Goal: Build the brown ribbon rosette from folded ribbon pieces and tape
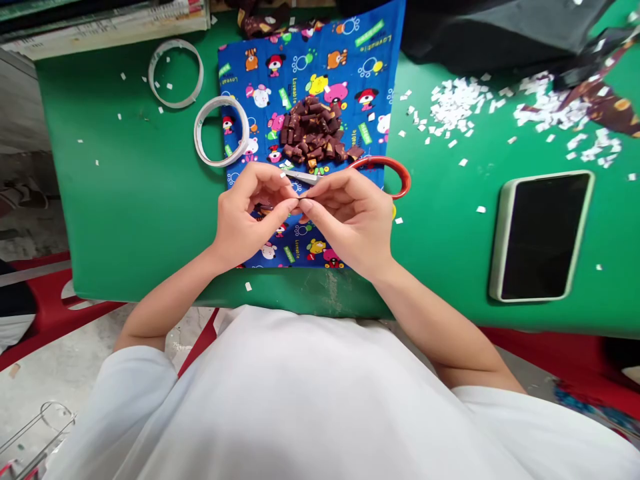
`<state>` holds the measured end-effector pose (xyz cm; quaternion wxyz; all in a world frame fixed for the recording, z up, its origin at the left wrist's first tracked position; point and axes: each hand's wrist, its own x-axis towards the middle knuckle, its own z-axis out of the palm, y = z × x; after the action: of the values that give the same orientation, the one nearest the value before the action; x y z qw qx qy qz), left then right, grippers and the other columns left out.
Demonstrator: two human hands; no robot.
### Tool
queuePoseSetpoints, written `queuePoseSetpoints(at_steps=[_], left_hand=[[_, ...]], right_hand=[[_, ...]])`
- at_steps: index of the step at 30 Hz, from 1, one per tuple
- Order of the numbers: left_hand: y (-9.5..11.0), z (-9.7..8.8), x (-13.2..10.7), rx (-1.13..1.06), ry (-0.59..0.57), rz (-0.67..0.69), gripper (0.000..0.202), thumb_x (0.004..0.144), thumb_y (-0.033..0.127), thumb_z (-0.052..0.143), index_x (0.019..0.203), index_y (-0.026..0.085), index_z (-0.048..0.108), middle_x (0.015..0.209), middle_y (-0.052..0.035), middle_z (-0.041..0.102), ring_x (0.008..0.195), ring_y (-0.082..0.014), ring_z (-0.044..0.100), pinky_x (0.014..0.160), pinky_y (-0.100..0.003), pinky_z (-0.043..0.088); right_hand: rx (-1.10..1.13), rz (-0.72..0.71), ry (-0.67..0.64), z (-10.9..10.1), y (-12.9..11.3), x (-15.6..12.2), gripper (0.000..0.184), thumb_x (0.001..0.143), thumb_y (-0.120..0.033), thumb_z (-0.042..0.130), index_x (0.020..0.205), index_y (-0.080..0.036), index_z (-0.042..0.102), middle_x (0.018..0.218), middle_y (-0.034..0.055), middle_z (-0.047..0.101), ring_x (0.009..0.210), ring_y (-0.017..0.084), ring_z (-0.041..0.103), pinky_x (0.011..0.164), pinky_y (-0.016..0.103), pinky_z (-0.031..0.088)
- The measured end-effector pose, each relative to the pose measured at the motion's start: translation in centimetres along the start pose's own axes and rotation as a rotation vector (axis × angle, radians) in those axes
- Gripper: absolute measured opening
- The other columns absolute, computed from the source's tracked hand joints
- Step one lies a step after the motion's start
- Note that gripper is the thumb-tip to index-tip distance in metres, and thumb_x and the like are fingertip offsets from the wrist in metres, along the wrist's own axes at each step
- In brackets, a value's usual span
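Observation:
My left hand (pixel 255 212) and my right hand (pixel 353 217) meet fingertip to fingertip over the blue cartoon-print cloth (pixel 345 63). Thumbs and forefingers of both are closed in a pinch on a small dark piece (pixel 300 199), mostly hidden by the fingertips. Just beyond them lies a heap of small brown pieces (pixel 313 130) with orange spots, which look like rolled or folded bits of printed fabric. Scissors with a red-orange handle (pixel 404 177) rest on the cloth, partly behind my right hand. Below my left palm some brown material shows, too covered to make out.
Two tape rolls (pixel 199 130) lie at the left on the green table (pixel 140 200). White paper bits (pixel 457 103) are piled and scattered at the right, near a black plastic bag (pixel 480 33) and brown patterned fabric (pixel 613 107). A phone (pixel 543 237) lies at right; books (pixel 110 27) stand upper left.

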<state>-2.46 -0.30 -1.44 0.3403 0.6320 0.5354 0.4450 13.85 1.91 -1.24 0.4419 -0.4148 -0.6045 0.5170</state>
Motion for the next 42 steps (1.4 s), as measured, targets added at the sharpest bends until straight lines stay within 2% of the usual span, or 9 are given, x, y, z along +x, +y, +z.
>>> queuePoseSetpoints(at_steps=[8,12,18,25,34,42], left_hand=[[0.26,-0.14,0.17,0.017,-0.014,0.005,0.023,0.089,0.04,0.061,0.106,0.025,0.055,0.086,0.0018,0.066,0.078,-0.0103,0.068,0.068,-0.024,0.059],[0.25,-0.18,0.16,0.013,-0.042,0.008,0.022,0.09,0.039,0.06,0.104,0.024,0.054,0.086,0.0008,0.066,0.078,-0.0107,0.067,0.069,-0.025,0.058],[0.21,-0.38,0.25,0.033,-0.055,-0.01,0.022,0.09,0.043,0.058,0.102,0.025,0.055,0.091,-0.0007,0.065,0.079,-0.0117,0.065,0.069,-0.027,0.057],[0.24,-0.45,0.64,-0.002,-0.038,0.027,0.024,0.09,0.048,0.058,0.087,0.024,0.06,0.093,-0.0032,0.064,0.084,-0.0138,0.064,0.065,-0.027,0.055],[0.0,-0.1,0.37,-0.012,-0.076,-0.022,0.027,0.091,0.049,0.056,0.087,0.023,0.06,0.095,-0.0038,0.063,0.085,-0.0137,0.063,0.066,-0.027,0.055],[0.16,-0.19,0.43,0.017,-0.064,-0.005,0.022,0.091,0.043,0.058,0.085,0.022,0.061,0.093,-0.0034,0.064,0.085,-0.0137,0.063,0.065,-0.026,0.055]], right_hand=[[-0.235,-0.147,-0.096,-0.16,0.3,0.07,0.014,0.084,-0.032,0.068,0.077,-0.022,0.061,0.069,-0.0023,0.068,0.055,0.01,0.061,0.053,0.022,0.051],[-0.26,-0.202,-0.104,-0.06,0.28,0.06,0.008,0.085,-0.024,0.061,0.077,-0.021,0.06,0.067,-0.0024,0.068,0.054,0.01,0.061,0.051,0.021,0.049],[-0.214,-0.128,-0.125,-0.1,0.2,0.05,0.011,0.087,-0.024,0.058,0.076,-0.022,0.059,0.065,-0.0022,0.067,0.056,0.012,0.064,0.052,0.022,0.051],[-0.085,-0.039,-0.064,-0.06,0.4,0.06,0.016,0.089,-0.029,0.059,0.075,-0.022,0.059,0.063,-0.0022,0.065,0.053,0.012,0.063,0.051,0.024,0.053],[-0.114,-0.06,-0.075,-0.05,0.1,0.01,0.017,0.09,-0.031,0.058,0.077,-0.021,0.063,0.067,-0.0006,0.069,0.058,0.014,0.067,0.054,0.025,0.054],[-0.163,-0.096,-0.084,-0.07,0.16,-0.03,0.016,0.091,-0.029,0.057,0.08,-0.021,0.065,0.067,0.0012,0.068,0.059,0.015,0.066,0.055,0.027,0.053]])
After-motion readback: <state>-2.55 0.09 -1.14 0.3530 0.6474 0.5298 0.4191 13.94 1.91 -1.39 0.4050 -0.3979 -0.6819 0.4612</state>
